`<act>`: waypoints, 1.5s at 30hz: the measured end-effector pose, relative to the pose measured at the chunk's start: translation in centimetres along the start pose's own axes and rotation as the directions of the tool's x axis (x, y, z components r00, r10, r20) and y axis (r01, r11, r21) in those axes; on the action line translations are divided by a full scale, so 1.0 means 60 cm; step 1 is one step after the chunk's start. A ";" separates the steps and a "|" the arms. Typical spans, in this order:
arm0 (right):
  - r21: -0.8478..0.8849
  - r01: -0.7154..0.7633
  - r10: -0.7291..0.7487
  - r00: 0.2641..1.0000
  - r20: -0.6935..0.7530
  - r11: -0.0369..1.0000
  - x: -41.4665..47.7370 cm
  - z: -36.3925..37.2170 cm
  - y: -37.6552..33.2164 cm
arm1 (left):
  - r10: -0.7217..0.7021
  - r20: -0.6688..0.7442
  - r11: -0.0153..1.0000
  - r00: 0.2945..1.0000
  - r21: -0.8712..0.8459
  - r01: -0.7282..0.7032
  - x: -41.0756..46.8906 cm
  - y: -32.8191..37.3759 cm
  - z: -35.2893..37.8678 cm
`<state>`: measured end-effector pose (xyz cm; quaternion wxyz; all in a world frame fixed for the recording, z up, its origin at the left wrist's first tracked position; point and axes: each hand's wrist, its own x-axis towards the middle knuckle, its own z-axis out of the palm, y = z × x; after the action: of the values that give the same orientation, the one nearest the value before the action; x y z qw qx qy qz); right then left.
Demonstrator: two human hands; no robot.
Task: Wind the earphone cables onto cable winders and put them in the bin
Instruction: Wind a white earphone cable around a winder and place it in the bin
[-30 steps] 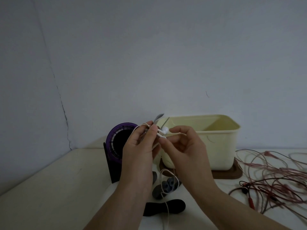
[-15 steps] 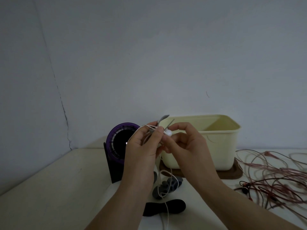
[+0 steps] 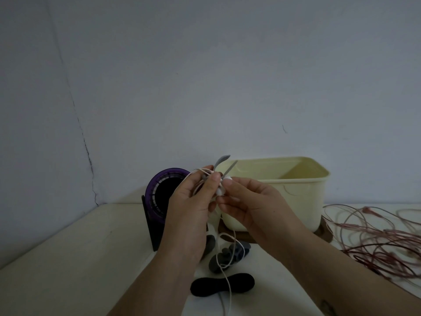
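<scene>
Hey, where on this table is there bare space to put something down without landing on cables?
The widest bare patch of table lies left of the purple fan, out to the wall corner and front edge. Crowded: red cables cover the right side past the bin, and winders lie in front of both.

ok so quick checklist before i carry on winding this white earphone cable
1. Left hand grips the grey winder: ok.
2. Right hand pinches the white earbud: ok.
3. White cable fully wound: not ok; a loose length hangs to the table, across the black winder.
4. Loose length apart from the red cables: ok.
5. Bin open, just behind the hands: ok.
6. Wraps seated tight on the grey winder: cannot tell, hidden by the hands.
</scene>
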<state>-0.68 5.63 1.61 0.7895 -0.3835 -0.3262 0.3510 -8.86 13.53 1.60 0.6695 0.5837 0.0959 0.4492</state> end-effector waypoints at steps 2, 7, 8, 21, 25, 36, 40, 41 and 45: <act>0.007 -0.017 0.017 1.000 0.022 1.000 0.001 -0.001 0.000 | 0.020 0.014 1.000 1.000 0.014 -0.020 0.000 0.001 0.000; -0.007 -0.068 0.068 0.996 0.059 0.998 0.003 -0.005 -0.004 | 0.012 0.035 0.996 0.999 0.092 -0.015 0.007 0.005 -0.009; -0.017 -0.084 0.085 0.994 0.064 0.996 0.004 -0.007 -0.004 | -0.007 0.049 0.995 0.999 0.101 0.002 0.008 0.007 -0.012; -0.650 0.277 -0.099 0.950 0.297 0.708 -0.003 -0.048 -0.093 | -0.430 0.483 0.853 0.763 0.495 0.167 0.006 0.062 -0.050; -0.667 0.113 0.273 0.852 0.446 0.736 -0.010 -0.044 -0.064 | -0.489 0.577 0.789 0.654 0.613 0.050 0.003 0.068 -0.056; -0.728 0.108 0.362 0.812 0.457 0.677 -0.008 -0.051 -0.081 | -0.537 0.600 0.748 0.593 0.663 0.007 0.002 0.082 -0.065; -0.704 0.187 0.288 0.818 0.497 0.685 -0.005 -0.053 -0.091 | -0.551 0.568 0.742 0.611 0.669 0.046 0.003 0.079 -0.069; -0.711 0.209 0.278 0.818 0.503 0.672 -0.005 -0.052 -0.093 | -0.557 0.559 0.736 0.614 0.675 0.053 0.004 0.080 -0.069; -0.761 0.280 0.253 0.828 0.499 0.585 -0.008 -0.049 -0.093 | -0.580 0.534 0.714 0.615 0.697 0.068 0.002 0.082 -0.065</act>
<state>3.06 1.55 4.72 0.3966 -0.5765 -0.6682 0.2527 -13.73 15.90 4.78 0.4958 0.8650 0.0758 -0.0140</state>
